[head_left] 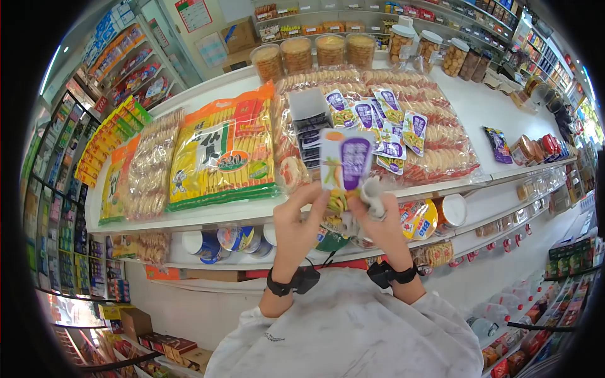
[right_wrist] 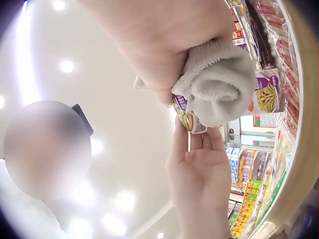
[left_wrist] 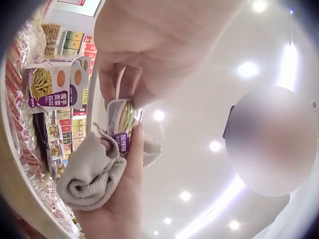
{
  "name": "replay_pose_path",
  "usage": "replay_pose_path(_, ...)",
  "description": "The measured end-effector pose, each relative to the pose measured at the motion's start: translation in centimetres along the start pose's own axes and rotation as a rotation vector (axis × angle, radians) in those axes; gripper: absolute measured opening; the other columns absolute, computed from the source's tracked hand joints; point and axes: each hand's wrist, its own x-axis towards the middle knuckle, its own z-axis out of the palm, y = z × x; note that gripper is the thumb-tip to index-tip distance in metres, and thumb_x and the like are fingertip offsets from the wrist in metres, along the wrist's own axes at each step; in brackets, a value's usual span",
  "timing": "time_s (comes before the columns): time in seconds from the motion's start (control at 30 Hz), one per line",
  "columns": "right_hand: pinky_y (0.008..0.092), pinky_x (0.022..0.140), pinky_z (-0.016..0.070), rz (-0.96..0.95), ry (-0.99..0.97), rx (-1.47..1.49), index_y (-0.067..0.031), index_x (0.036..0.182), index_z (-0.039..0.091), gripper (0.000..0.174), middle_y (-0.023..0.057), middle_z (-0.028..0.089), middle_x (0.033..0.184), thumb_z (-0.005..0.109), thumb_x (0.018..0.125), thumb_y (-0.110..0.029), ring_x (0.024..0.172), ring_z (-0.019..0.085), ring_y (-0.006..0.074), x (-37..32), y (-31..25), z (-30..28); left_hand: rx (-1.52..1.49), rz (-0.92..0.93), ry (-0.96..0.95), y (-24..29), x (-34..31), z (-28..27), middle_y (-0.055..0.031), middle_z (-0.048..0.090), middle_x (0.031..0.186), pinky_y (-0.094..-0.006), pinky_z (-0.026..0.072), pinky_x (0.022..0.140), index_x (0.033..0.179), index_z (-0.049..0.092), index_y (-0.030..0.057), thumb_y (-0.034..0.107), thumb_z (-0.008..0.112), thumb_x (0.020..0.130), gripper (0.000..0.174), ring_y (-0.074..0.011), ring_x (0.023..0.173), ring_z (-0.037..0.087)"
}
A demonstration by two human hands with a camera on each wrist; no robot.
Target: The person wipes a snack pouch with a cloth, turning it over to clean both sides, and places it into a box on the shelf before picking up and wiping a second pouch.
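Observation:
Both hands meet at the counter's front edge around a small snack packet with a purple label. My left hand pinches the packet between thumb and fingers at one side. On the other side, my right hand holds it too, with a rolled grey ribbed cloth tucked in the same hand. Just beyond the hands is a display box, open at the top, with dark-looking packets inside. Its printed purple-and-white panel faces me. To its right lie several loose snack packets of matching design.
The loose packets lie on clear bags of round crackers. Left of these is a large yellow-orange snack bag. Tubs of biscuits and lidded jars line the back. Instant noodle tubs stand on the shelf below the counter edge.

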Motion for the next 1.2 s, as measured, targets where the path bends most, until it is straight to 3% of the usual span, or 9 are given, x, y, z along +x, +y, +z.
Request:
replay_pose_path(0.07, 0.0267, 0.074, 0.0501, 0.025, 0.163, 0.038, -0.0023, 0.120, 0.062, 0.039, 0.0049, 0.068, 0.105, 0.076, 0.089, -0.022, 0.087, 0.063, 0.0108, 0.6, 3.8, 0.0, 0.001, -0.050, 0.081, -0.2, -0.5, -0.2, -0.0075, 0.071, 0.090, -0.0230, 0.0500, 0.070, 0.108, 0.067, -0.0057, 0.000, 0.069, 0.090, 0.019, -0.0097, 0.079, 0.065)
replay_pose_path(0.13, 0.0290, 0.091, 0.0477, 0.095, 0.222, 0.602, -0.0032, 0.132, 0.055, 0.044, 0.0113, 0.062, 0.124, 0.064, 0.098, -0.030, 0.107, 0.061, 0.0165, 1.5, 0.8, -1.3, -0.031, -0.109, 0.143, -0.1, -0.2, -0.6, -0.0067, 0.071, 0.089, -0.0223, 0.0500, 0.070, 0.108, 0.068, -0.0059, 0.001, 0.070, 0.090, 0.019, -0.0080, 0.079, 0.064)
replay_pose_path(0.33, 0.0343, 0.118, 0.0217, -0.296, -0.141, 1.333, -0.0045, 0.151, 0.031, 0.054, 0.0148, 0.030, 0.157, 0.044, 0.106, -0.031, 0.144, 0.030, 0.0183, 0.8, -0.5, 1.8, 0.059, 0.011, 0.186, -0.4, -0.9, 1.0, -0.0056, 0.071, 0.087, -0.0218, 0.0487, 0.067, 0.108, 0.071, -0.0052, 0.000, 0.070, 0.090, 0.019, -0.0067, 0.074, 0.060)
replay_pose_path(0.43, 0.0338, 0.118, 0.0214, -0.041, -0.113, 0.693, -0.0033, 0.151, 0.030, 0.054, 0.0151, 0.027, 0.158, 0.047, 0.104, -0.025, 0.144, 0.029, 0.0190, 0.4, -0.4, 1.4, 0.250, 0.189, 0.164, 0.1, -0.6, 1.1, -0.0070, 0.070, 0.085, -0.0220, 0.0485, 0.067, 0.107, 0.071, -0.0049, -0.002, 0.071, 0.088, 0.019, -0.0081, 0.072, 0.060)
replay_pose_path(0.47, 0.0325, 0.112, 0.0327, -0.074, -0.038, 0.614, -0.0021, 0.148, 0.034, 0.055, 0.0145, 0.040, 0.150, 0.057, 0.100, -0.015, 0.135, 0.042, 0.0177, 0.6, -0.5, 1.7, 0.322, 0.263, 0.153, 0.3, -0.5, 0.9, -0.0078, 0.070, 0.084, -0.0225, 0.0485, 0.066, 0.105, 0.071, -0.0048, -0.003, 0.071, 0.087, 0.018, -0.0089, 0.071, 0.060)
replay_pose_path(0.6, 0.0257, 0.088, 0.0491, 0.196, 0.018, 0.562, -0.0020, 0.142, 0.041, 0.063, 0.0048, 0.062, 0.117, 0.072, 0.088, -0.001, 0.104, 0.058, 0.0080, 0.2, -1.4, 2.0, 0.332, 0.316, 0.164, 0.4, -0.5, 1.1, -0.0107, 0.069, 0.080, -0.0239, 0.0482, 0.065, 0.102, 0.071, -0.0053, -0.005, 0.072, 0.084, 0.018, -0.0118, 0.068, 0.060)
replay_pose_path(0.87, 0.0246, 0.085, 0.0487, 0.007, -0.048, 0.464, 0.0013, 0.134, 0.047, 0.053, 0.0050, 0.065, 0.107, 0.071, 0.087, 0.001, 0.098, 0.060, 0.0086, -0.1, -0.2, 1.6, 0.381, 0.396, 0.152, 0.4, -0.7, 1.3, -0.0087, 0.069, 0.081, -0.0234, 0.0480, 0.065, 0.100, 0.070, -0.0063, -0.005, 0.072, 0.085, 0.016, -0.0101, 0.070, 0.059)
replay_pose_path(1.07, 0.0256, 0.085, 0.0488, -0.020, -0.127, 0.311, 0.0016, 0.132, 0.050, 0.052, 0.0050, 0.067, 0.105, 0.074, 0.086, -0.005, 0.095, 0.061, 0.0098, -0.5, -0.8, 1.4, -0.182, -0.155, 0.045, 0.9, -0.2, 0.5, -0.0003, 0.067, 0.082, -0.0208, 0.0412, 0.058, 0.103, 0.071, -0.0053, 0.002, 0.077, 0.085, 0.021, -0.0038, 0.066, 0.054)
replay_pose_path(1.2, 0.0291, 0.094, 0.0472, 0.045, 0.083, 0.150, -0.0014, 0.141, 0.044, 0.065, 0.0090, 0.062, 0.123, 0.072, 0.091, -0.033, 0.111, 0.060, 0.0157, 0.0, 0.3, 0.1, -0.102, -0.155, 0.117, 0.8, -0.5, 0.1, 0.0030, 0.061, 0.078, -0.0197, 0.0360, 0.057, 0.099, 0.070, -0.0080, 0.003, 0.076, 0.086, 0.018, -0.0026, 0.066, 0.046)
